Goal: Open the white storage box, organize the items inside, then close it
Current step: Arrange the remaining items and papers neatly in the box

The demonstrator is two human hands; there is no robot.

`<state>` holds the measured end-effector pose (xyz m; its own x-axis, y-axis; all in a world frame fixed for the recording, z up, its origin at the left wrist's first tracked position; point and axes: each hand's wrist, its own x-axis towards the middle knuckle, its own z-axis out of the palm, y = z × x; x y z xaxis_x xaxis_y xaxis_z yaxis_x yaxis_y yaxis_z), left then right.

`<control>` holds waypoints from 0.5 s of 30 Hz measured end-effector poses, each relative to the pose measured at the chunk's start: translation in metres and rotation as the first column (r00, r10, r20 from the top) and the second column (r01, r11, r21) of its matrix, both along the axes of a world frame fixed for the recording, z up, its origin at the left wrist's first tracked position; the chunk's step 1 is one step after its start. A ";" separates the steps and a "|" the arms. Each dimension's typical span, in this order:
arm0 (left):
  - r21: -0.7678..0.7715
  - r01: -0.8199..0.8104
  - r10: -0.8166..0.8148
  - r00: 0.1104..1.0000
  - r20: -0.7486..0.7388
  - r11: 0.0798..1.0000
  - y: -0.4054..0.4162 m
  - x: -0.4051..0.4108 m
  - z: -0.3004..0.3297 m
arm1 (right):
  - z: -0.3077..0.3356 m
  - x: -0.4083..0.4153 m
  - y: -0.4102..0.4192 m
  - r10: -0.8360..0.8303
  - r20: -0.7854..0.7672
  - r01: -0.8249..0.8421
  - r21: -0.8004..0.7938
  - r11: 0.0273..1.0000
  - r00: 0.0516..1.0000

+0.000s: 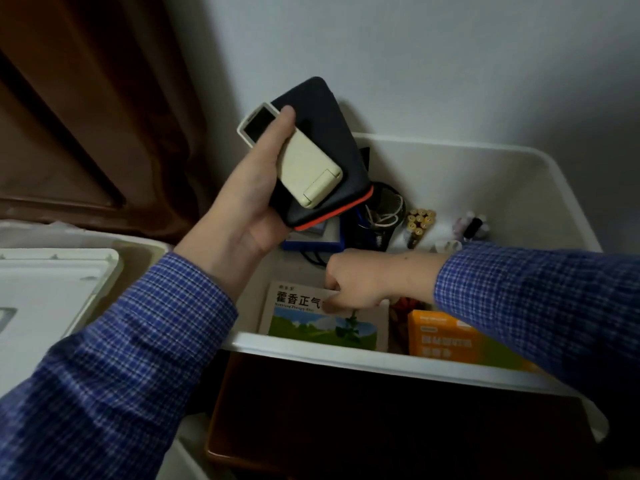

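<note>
The white storage box (450, 157) stands open against the wall. My left hand (242, 209) is raised over its back left corner and grips a cream remote control (304, 164) stacked on a dark case with an orange edge (332, 140). My right hand (360, 282) reaches down into the box from the right, fingers curled on the top edge of a medicine box with a green landscape picture (322, 323). An orange box (446, 337) lies beside it under my right sleeve.
At the back of the box sit a bundle of gold-tipped batteries (419, 220), a black mesh cup with cables (381, 220), a blue box (311, 242) and thread spools (472, 225). The white lid (45, 289) lies to the left. A brown curtain (86, 116) hangs at the left.
</note>
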<state>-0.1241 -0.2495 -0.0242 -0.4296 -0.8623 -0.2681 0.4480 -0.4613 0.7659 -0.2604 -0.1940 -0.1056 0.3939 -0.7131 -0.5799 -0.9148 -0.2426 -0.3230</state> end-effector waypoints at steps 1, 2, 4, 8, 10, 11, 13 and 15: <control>-0.002 -0.001 0.001 1.000 0.000 1.000 0.000 0.000 -0.001 | 0.000 -0.002 0.003 0.006 0.017 -0.007 0.023 1.000 1.000; -0.007 0.001 -0.001 1.000 0.009 1.000 0.000 0.000 -0.001 | 0.002 -0.005 0.006 0.008 0.047 -0.010 0.050 0.999 0.999; -0.016 0.010 -0.009 0.999 0.049 1.000 0.000 0.000 -0.001 | 0.012 -0.013 0.011 -0.011 0.125 0.001 0.080 0.997 0.992; 0.003 0.056 -0.055 0.989 0.134 0.998 0.004 0.001 -0.002 | 0.055 -0.056 0.015 -0.164 0.202 0.153 0.073 0.986 0.966; 0.017 0.077 -0.079 0.983 0.167 0.997 0.006 -0.001 -0.003 | 0.076 -0.088 0.026 -0.148 0.102 0.137 0.107 0.985 0.984; 0.025 0.080 -0.084 0.980 0.180 0.996 0.007 -0.002 -0.003 | 0.081 -0.102 0.033 -0.126 0.035 0.121 0.124 0.985 0.991; 0.034 0.096 -0.101 0.977 0.189 0.995 0.006 -0.003 -0.003 | 0.082 -0.117 0.051 -0.088 -0.046 0.093 0.116 0.989 0.995; 0.040 0.096 -0.102 0.977 0.187 0.995 0.005 -0.002 -0.003 | 0.076 -0.119 0.064 -0.035 -0.024 0.037 0.080 0.996 0.999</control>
